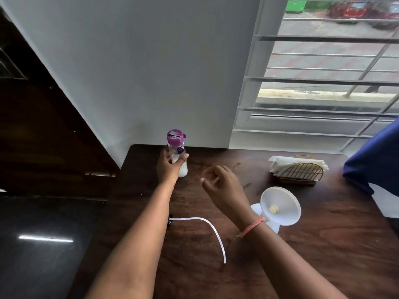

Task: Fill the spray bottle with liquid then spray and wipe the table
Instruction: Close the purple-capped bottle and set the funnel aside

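There are two hands: the left hand and the right hand. There is one brown surface. On it stands one clear bottle with one purple cap. There is one white funnel, and it sits in one white spray bottle. There is one thin white tube. There is one gold napkin holder with one stack of white napkins. There is one orange wrist band. Outside the window there are two red cars.

Purple-capped bottle upright at table's far edge; funnel near.
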### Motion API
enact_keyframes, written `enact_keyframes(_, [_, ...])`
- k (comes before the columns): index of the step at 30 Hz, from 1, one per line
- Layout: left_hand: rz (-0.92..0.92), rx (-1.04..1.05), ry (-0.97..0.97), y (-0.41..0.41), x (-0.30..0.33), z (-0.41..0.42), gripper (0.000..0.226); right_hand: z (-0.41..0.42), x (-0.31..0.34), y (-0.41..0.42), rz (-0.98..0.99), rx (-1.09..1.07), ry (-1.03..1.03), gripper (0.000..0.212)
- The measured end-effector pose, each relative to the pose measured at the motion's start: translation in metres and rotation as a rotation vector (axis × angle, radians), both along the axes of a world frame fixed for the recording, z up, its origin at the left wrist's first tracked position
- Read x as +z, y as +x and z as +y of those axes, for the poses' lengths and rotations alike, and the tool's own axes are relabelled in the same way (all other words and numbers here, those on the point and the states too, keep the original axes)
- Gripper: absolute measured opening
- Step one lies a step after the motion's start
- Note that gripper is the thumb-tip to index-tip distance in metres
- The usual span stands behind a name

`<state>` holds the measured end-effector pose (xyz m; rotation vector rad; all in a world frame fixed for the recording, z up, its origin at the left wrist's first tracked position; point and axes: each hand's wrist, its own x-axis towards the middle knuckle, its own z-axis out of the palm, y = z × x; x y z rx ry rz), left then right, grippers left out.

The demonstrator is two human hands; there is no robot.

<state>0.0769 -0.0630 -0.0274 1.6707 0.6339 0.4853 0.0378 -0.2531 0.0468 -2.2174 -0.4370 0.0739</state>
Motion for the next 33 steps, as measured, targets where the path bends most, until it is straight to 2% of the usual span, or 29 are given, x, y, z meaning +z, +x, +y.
enact_keyframes(4, [-0.01, -0.005, -0.033, -0.007, 0.007, -0.006, 0.067, -0.031, 0.037, 0.017, -0.07, -0.044, -0.008, 0.009])
enact_keyframes(7, [0.031, 0.06, -0.004, -0.019, 0.007, -0.016, 0.09, -0.072, 0.058, 0.028, -0.021, -0.09, -0.093, 0.02])
enact_keyframes(8, [0.049, 0.114, 0.023, -0.023, 0.005, -0.02, 0.091, -0.083, 0.061, 0.033, 0.013, -0.089, -0.129, 0.025])
enact_keyframes(10, [-0.007, 0.218, 0.075, -0.034, 0.002, -0.037, 0.077, -0.104, 0.064, 0.036, 0.106, -0.094, -0.166, 0.031])
enact_keyframes(12, [-0.12, 0.243, 0.16, -0.048, 0.004, -0.067, 0.052, -0.126, 0.064, 0.031, 0.189, -0.089, -0.236, 0.034])
enact_keyframes(14, [-0.169, 0.139, 0.221, -0.062, 0.007, -0.103, 0.037, -0.144, 0.062, 0.023, 0.242, -0.05, -0.322, 0.037])
enact_keyframes(16, [-0.165, -0.048, 0.235, -0.074, 0.007, -0.135, 0.041, -0.153, 0.055, 0.016, 0.278, -0.019, -0.353, 0.04])
enact_keyframes(18, [-0.118, -0.277, 0.233, -0.082, 0.004, -0.162, 0.046, -0.158, 0.047, 0.008, 0.25, -0.048, -0.369, 0.033])
enact_keyframes(20, [-0.017, -0.522, 0.233, -0.087, 0.0, -0.184, 0.049, -0.159, 0.041, 0.002, 0.147, -0.129, -0.353, 0.022])
enact_keyframes(23, [0.219, -0.775, 0.318, -0.089, -0.007, -0.202, 0.065, -0.157, 0.04, -0.006, 0.101, -0.225, -0.229, 0.021])
enact_keyframes(24, [0.252, -0.794, 0.325, -0.09, -0.008, -0.206, 0.063, -0.158, 0.04, -0.009, 0.118, -0.245, -0.174, 0.019])
enact_keyframes(28, [0.172, -0.75, 0.321, -0.089, -0.014, -0.207, 0.044, -0.16, 0.038, -0.015, 0.108, -0.299, -0.111, 0.016])
enact_keyframes(33, [0.184, -0.746, 0.33, -0.091, -0.011, -0.207, 0.048, -0.166, 0.035, -0.016, 0.198, -0.352, 0.074, 0.016])
